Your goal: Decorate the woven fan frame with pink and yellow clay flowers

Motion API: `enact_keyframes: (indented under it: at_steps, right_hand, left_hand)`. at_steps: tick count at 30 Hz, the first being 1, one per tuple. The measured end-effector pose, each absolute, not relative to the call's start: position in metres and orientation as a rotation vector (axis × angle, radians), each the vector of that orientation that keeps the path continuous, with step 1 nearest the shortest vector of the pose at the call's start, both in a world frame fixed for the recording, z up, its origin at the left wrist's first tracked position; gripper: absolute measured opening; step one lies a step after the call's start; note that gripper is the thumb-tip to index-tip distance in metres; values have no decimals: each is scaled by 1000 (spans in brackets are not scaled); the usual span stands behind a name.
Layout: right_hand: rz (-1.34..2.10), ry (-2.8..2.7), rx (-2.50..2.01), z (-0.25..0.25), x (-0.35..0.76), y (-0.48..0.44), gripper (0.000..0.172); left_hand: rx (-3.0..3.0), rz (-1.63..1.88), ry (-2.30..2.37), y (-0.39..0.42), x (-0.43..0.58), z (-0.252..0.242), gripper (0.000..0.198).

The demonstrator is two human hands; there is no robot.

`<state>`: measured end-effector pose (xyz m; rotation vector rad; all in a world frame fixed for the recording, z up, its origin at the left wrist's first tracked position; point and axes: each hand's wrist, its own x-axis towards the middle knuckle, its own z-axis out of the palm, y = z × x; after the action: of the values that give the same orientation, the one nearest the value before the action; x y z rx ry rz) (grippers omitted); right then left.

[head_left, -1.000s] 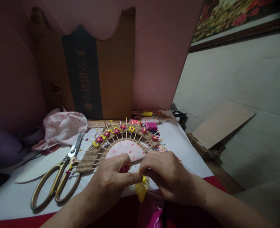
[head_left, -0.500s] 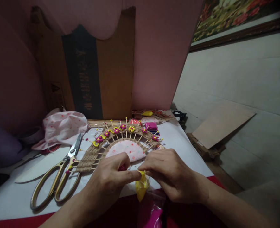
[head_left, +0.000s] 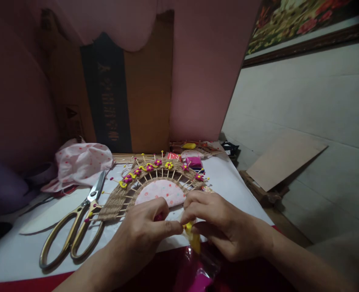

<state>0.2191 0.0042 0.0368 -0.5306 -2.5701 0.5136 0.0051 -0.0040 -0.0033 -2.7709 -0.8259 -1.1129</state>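
Observation:
My left hand (head_left: pixel 143 233) is curled closed at the lower middle, with a small magenta lump (head_left: pixel 158 217) showing between its fingers. One extended finger meets my right hand (head_left: pixel 225 227), which pinches a clear plastic packet of yellow modelling clay (head_left: pixel 194 239). Below hangs a shiny clear bag with magenta clay (head_left: pixel 200 282), partly blurred. Just beyond both hands lies a fan-shaped piece of woven twine and sticks (head_left: pixel 114 205), decorated with magenta and yellow clay flowers. Its half-round centre (head_left: pixel 159 192) is covered in pink dotted cloth.
Large gold-handled scissors (head_left: pixel 85 219) lie at left, beside a crumpled dotted cloth (head_left: pixel 83 164). A magenta clay packet (head_left: pixel 194 162) sits behind the fan at right. A cardboard piece (head_left: pixel 149 89) stands at the back. The white tabletop (head_left: pixel 240 194) ends at right.
Both hands have shifted slightly right. The yellow clay packet has moved right and tilted, and more of the clear bag beneath it shows.

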Motion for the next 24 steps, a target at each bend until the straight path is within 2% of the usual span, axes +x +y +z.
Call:
enact_keyframes:
  at_steps: [7, 12, 15, 16, 19, 24]
  right_hand:
    - [619, -2476, -528, 32, 217, 1, 23]
    - [515, -2217, -620, 22, 212, 5, 10]
    - [517, -2240, -709, 14, 206, 4, 27]
    - [506, -2255, -740, 12, 204, 3, 25]
    - [495, -2234, -799, 4, 197, 0, 4]
    - [613, -2130, -818, 3, 194, -2, 10]
  left_hand:
    - [-2773, -1140, -950, -4, 4, -3, 21]
    - [-2791, -1163, -871, -4, 5, 1, 17]
    - [-2807, -1151, -907, -6, 6, 3, 13]
    - [-2803, -1157, -921, -7, 7, 3, 13]
    - [-2774, -1198, -946, -7, 9, 2, 13]
    - [-2715, -1316, -1103, -5, 8, 5, 9]
